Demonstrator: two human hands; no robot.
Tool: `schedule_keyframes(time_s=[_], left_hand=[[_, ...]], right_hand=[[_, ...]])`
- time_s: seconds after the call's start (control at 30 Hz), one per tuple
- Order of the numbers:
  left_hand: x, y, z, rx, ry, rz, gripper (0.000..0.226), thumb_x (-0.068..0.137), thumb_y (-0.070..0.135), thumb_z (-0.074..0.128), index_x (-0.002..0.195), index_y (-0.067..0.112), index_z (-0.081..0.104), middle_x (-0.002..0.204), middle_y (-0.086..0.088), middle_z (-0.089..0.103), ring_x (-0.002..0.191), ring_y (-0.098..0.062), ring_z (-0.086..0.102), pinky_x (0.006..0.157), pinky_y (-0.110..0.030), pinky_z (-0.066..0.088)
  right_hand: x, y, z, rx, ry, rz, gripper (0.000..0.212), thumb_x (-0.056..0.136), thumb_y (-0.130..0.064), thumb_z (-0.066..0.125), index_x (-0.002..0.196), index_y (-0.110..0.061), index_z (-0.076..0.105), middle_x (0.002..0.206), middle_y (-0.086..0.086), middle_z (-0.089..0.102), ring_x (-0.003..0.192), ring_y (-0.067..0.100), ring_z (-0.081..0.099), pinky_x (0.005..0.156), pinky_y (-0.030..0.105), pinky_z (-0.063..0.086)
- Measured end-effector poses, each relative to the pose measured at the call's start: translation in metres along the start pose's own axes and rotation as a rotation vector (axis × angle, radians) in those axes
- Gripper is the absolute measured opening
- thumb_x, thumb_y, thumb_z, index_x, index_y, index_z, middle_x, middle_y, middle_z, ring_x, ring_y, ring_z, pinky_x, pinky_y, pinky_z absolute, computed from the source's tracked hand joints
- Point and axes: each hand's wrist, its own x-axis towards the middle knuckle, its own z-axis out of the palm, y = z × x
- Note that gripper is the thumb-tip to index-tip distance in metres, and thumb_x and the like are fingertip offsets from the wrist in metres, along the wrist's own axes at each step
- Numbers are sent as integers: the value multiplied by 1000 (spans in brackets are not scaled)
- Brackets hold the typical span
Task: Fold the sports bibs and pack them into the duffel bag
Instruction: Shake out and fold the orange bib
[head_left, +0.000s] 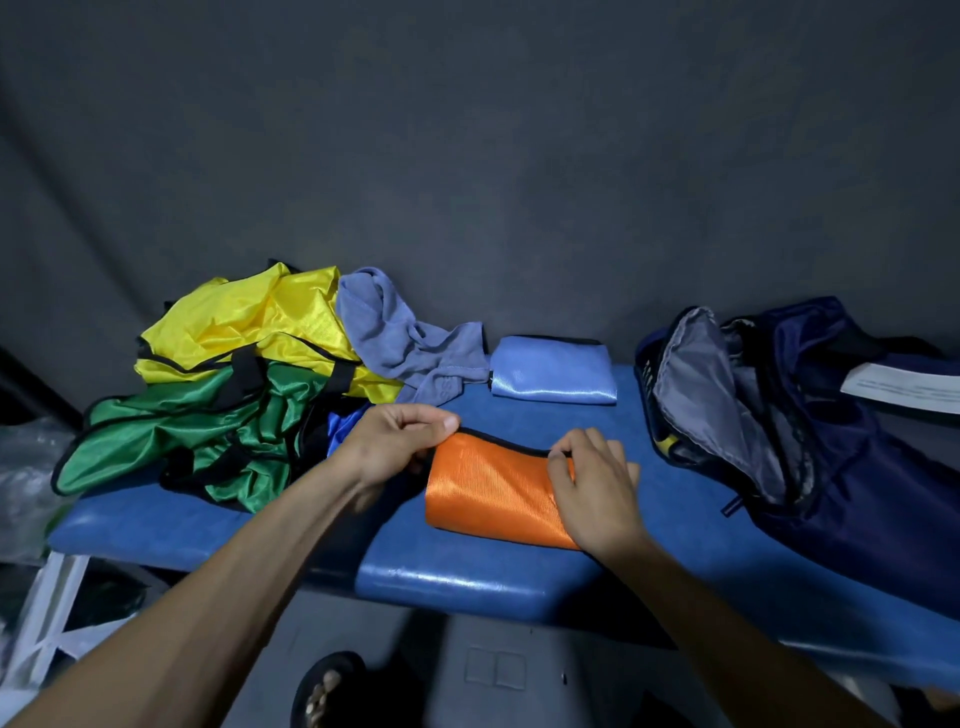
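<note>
An orange bib (488, 488) with black trim lies folded into a small rectangle on the blue padded bench (457, 577). My left hand (395, 441) pinches its upper left corner. My right hand (592, 488) grips its right edge, fingers curled over the black trim. A light blue bib (555, 370), folded, lies behind it. To the left is a loose pile: a yellow bib (244, 322), a green bib (197, 426), a grey-blue bib (395, 338) and a bit of bright blue bib (343, 423). The navy duffel bag (789, 426) lies open at the right, grey lining showing.
A white paper (904, 387) rests on the duffel bag's far side. A dark grey fabric backdrop (467, 156) hangs behind the bench. Below the bench edge are a sandalled foot (324, 691) and a white frame (47, 613) at the left.
</note>
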Motion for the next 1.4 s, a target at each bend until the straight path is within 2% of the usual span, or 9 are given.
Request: schedule_keyframes(time_s=[0.13, 0.23, 0.4, 0.73, 0.97, 1.07, 1.23, 1.33, 1.4], left_hand=[[9, 4, -2, -74, -208, -133, 22, 98, 15, 60, 108, -1, 70, 57, 2, 53, 51, -8, 44, 47, -18, 33], [18, 2, -2, 79, -258, -116, 25, 104, 18, 53, 111, 3, 72, 67, -1, 64, 60, -9, 57, 55, -18, 45], [23, -12, -1, 459, -186, 230, 22, 104, 14, 54, 100, 10, 76, 90, 5, 75, 83, -3, 66, 77, -16, 50], [17, -8, -21, 247, -360, 138, 25, 100, -6, 51, 116, 5, 67, 71, 1, 62, 61, -6, 55, 60, -18, 48], [20, -10, -10, 470, -299, 283, 29, 104, -1, 47, 118, 11, 69, 98, 11, 72, 89, 3, 63, 82, -11, 45], [18, -18, -6, 688, -234, 380, 34, 104, -1, 43, 118, 18, 68, 112, 3, 70, 107, -6, 63, 92, -14, 45], [18, -15, -5, 761, -93, 391, 38, 95, -7, 45, 108, 17, 72, 108, 4, 71, 106, -12, 64, 102, -37, 48], [3, 0, 14, 818, 82, 680, 31, 94, 8, 49, 114, 17, 71, 108, 8, 65, 106, -10, 59, 97, -29, 47], [-12, 6, 34, 897, -50, 803, 33, 100, 24, 44, 123, 18, 67, 115, 8, 65, 108, -10, 57, 95, -26, 43]], right_hand=[[1, 1, 0, -14, -9, -6, 17, 104, -32, 38, 93, -27, 50, 101, -8, 50, 101, 15, 40, 88, 35, 26], [2, 2, 0, -17, -20, -13, 18, 104, -33, 37, 93, -28, 50, 101, -8, 50, 101, 15, 40, 89, 35, 27], [4, 2, 0, -11, -20, -6, 17, 104, -31, 38, 92, -28, 49, 101, -8, 51, 102, 14, 41, 86, 33, 25], [5, -3, -2, -33, -49, 39, 20, 105, -29, 35, 93, -26, 51, 103, -7, 50, 104, 15, 40, 90, 34, 27], [6, -5, -4, -68, -74, 71, 25, 106, -28, 26, 95, -25, 49, 105, -5, 50, 107, 17, 42, 96, 37, 32], [6, -6, -3, -118, -54, 60, 24, 105, -29, 26, 96, -26, 47, 105, -5, 51, 105, 19, 44, 95, 38, 35], [8, -7, 0, -151, -29, 59, 25, 104, -26, 29, 100, -22, 53, 108, -3, 53, 104, 20, 45, 93, 40, 36], [8, -8, 0, -168, -31, 61, 22, 105, -26, 29, 97, -22, 50, 108, -3, 53, 103, 20, 45, 91, 40, 35], [8, -9, -1, -178, -28, 59, 21, 105, -27, 30, 97, -23, 49, 108, -2, 53, 104, 22, 45, 91, 40, 35]])
